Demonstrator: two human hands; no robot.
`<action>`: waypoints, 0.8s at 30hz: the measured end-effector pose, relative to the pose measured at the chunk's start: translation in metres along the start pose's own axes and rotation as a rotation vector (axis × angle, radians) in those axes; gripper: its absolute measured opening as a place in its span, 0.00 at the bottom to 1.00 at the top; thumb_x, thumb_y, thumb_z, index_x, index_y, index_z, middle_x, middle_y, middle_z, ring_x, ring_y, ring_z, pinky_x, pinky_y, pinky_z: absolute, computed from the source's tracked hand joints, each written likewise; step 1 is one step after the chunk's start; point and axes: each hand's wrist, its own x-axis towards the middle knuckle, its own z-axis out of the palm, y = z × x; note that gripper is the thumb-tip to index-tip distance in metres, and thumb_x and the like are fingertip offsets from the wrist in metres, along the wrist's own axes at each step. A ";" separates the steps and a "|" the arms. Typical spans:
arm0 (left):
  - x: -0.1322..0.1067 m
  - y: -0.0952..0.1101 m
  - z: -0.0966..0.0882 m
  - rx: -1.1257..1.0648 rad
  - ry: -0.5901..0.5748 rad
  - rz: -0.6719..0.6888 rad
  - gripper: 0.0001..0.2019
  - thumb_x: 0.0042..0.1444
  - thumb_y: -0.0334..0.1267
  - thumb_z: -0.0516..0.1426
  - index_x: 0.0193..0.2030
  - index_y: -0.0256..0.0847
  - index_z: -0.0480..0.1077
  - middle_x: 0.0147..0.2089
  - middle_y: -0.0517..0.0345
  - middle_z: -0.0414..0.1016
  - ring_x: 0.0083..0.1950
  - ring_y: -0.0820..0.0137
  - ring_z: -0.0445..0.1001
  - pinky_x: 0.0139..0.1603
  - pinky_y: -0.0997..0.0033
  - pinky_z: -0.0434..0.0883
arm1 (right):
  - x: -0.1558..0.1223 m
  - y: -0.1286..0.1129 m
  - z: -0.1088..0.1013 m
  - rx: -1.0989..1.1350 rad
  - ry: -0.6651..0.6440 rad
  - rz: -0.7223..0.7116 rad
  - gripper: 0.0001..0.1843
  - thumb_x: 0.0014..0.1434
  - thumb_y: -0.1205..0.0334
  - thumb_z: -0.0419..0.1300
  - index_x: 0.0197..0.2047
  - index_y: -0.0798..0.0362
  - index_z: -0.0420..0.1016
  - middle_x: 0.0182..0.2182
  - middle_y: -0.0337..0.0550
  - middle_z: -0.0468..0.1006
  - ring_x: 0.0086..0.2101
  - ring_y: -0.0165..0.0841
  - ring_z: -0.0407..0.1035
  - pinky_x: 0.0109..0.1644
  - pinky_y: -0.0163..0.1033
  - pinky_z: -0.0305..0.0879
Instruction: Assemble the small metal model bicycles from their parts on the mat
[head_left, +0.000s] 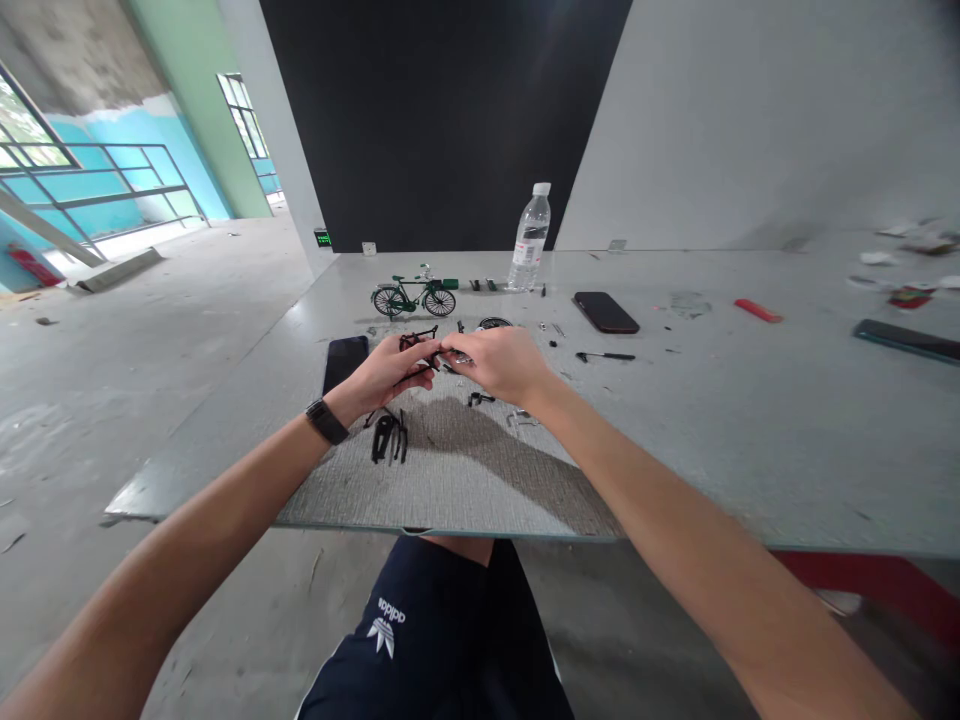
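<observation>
L hand: left hand (397, 372), ctr of frame; thumb and fingers closed round dark red frame, fingers partly curled beneath it.
R hand: right hand (499, 358), just right of ctr; fingertips drawn in together, meeting L fingertips at right end of dark red frame. Whether they pinch a small pc: cannot tell, fingers in the way.
Workpiece: dark red frame (409, 342), ctr of pic, held above tabletop, partly hidden by L hand.
Model bike: green bicycle (409, 298), upper ctr, upright, beyond the hands.
Wheel: small wheel (495, 323), ctr, just beyond R hand, partly covered.
Loose pts: black parts (388, 437), lower left of ctr, lying near L wrist; black fitting (480, 399) and silver parts (520, 420), below R hand.
Tool: screwdriver (609, 356), right of ctr, lying flat, approx. horiz.
Phones: left phone (345, 362), partly behind L hand; right phone (606, 312), right of ctr, flat.
Bottle: clear bottle (530, 245), upper ctr, upright, white cap on.
Surface: grey table (712, 430), across mid-frame.
</observation>
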 end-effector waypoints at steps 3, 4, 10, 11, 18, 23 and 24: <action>0.002 -0.003 -0.001 -0.008 -0.017 0.016 0.09 0.65 0.38 0.60 0.36 0.36 0.74 0.33 0.58 0.75 0.26 0.79 0.72 0.28 0.78 0.71 | -0.001 -0.001 0.001 -0.011 0.000 0.009 0.14 0.70 0.55 0.54 0.49 0.49 0.79 0.29 0.42 0.81 0.27 0.33 0.68 0.28 0.38 0.45; 0.002 -0.003 -0.002 -0.009 -0.020 0.015 0.09 0.65 0.39 0.60 0.36 0.37 0.74 0.33 0.57 0.75 0.26 0.78 0.72 0.28 0.78 0.72 | -0.001 0.000 0.002 -0.016 0.000 0.010 0.14 0.70 0.55 0.54 0.49 0.49 0.79 0.29 0.42 0.81 0.27 0.33 0.69 0.29 0.38 0.45; 0.001 -0.003 0.000 0.010 0.001 0.026 0.09 0.66 0.38 0.59 0.35 0.36 0.74 0.33 0.56 0.75 0.27 0.78 0.72 0.28 0.78 0.72 | 0.000 -0.001 0.002 -0.052 -0.015 0.006 0.13 0.69 0.55 0.57 0.50 0.50 0.78 0.27 0.42 0.81 0.26 0.34 0.69 0.28 0.38 0.46; 0.001 -0.002 0.000 0.017 0.011 0.032 0.09 0.66 0.38 0.59 0.35 0.35 0.74 0.33 0.56 0.75 0.26 0.78 0.72 0.28 0.78 0.72 | 0.000 -0.002 0.002 -0.053 -0.021 0.005 0.13 0.69 0.55 0.57 0.49 0.51 0.78 0.27 0.42 0.81 0.26 0.34 0.68 0.28 0.38 0.45; -0.002 0.000 0.002 0.026 0.007 0.093 0.09 0.65 0.38 0.60 0.37 0.33 0.74 0.36 0.52 0.77 0.28 0.77 0.72 0.30 0.74 0.76 | 0.001 -0.005 0.000 -0.065 -0.013 0.011 0.13 0.68 0.55 0.58 0.50 0.51 0.77 0.27 0.42 0.80 0.26 0.34 0.68 0.28 0.39 0.45; 0.000 -0.003 0.001 0.006 -0.004 0.106 0.07 0.64 0.37 0.60 0.37 0.34 0.74 0.34 0.54 0.75 0.29 0.75 0.72 0.32 0.72 0.78 | 0.000 -0.001 0.005 -0.037 0.011 0.009 0.13 0.70 0.55 0.54 0.49 0.50 0.77 0.27 0.42 0.80 0.26 0.34 0.68 0.29 0.39 0.44; 0.001 -0.003 0.001 0.002 -0.006 0.112 0.07 0.64 0.37 0.61 0.38 0.34 0.74 0.34 0.54 0.75 0.29 0.75 0.72 0.32 0.72 0.78 | 0.000 0.000 0.006 -0.031 0.019 0.009 0.13 0.70 0.55 0.54 0.49 0.50 0.77 0.27 0.42 0.80 0.26 0.34 0.68 0.29 0.39 0.44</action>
